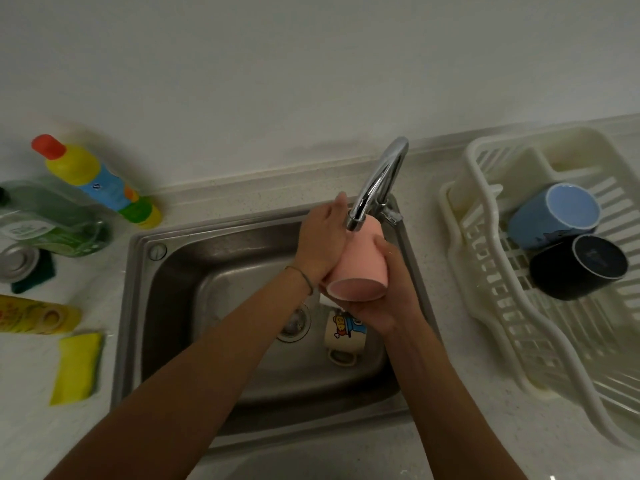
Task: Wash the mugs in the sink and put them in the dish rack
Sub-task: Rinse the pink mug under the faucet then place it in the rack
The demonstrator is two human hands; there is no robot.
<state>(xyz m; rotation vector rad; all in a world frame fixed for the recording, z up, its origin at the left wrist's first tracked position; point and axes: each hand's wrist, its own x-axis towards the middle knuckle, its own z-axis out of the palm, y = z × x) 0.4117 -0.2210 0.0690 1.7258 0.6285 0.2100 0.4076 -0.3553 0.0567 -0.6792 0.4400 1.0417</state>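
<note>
- Rinsing the pink mug (358,268) is the step in hand: it is held on its side under the spout of the tap (377,181), above the right part of the sink (221,258), its open mouth tipped toward the camera and its base up by the spout.
- The right hand (388,299) cups the mug from below and from the right, fingers curled round its wall, thumb lying over the top.
- The left hand (322,240) lies against the mug's left side, palm on it, fingers reaching up toward the spout; whether they wrap the mug or only rub it I cannot tell.
- Running water is too faint to make out, so I cannot say if the tap is on.
- 1 more mug, a cream mug (344,336) with a cartoon print, sits in the sink just below the hands, beside the drain (294,323).
- 2 mugs already rest in the dish rack (485,258) on the table to the right: a blue mug (554,216) and a black mug (578,268), touching each other.
- By this count the task looks roughly half done.
- Next move, as I judge it: tip the water out, carry the pink mug right over the sink's rim, and set it in the rack's free slots beside the other 2 without knocking them.
- A wet, smooth mug may slip, so a firm hold matters.
</note>
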